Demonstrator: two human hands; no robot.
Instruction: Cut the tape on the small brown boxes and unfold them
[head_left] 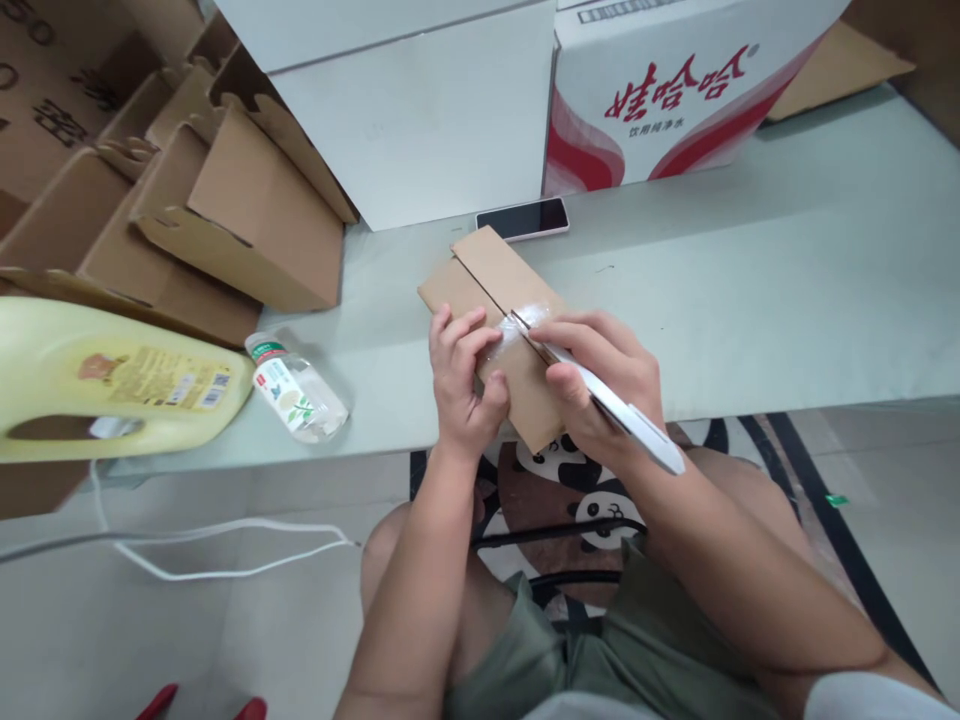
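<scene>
A small brown cardboard box (480,275) sits at the table's front edge, slightly turned, with clear tape (501,345) across its middle seam. My left hand (463,385) grips the box's near left side, its fingers curled over the top beside the tape. In my right hand (611,375) is a box cutter (626,410) with a long white handle, slanting back toward my wrist. Its tip meets the taped seam, close to my left fingertips. The blade itself is mostly hidden by my fingers.
A phone (523,219) lies behind the box, before white cartons (420,130). Several open cardboard boxes (262,200) stand at left. Nearer are a clear bottle (298,390) and a yellow jug (112,375). A white cable (225,525) hangs below the table edge.
</scene>
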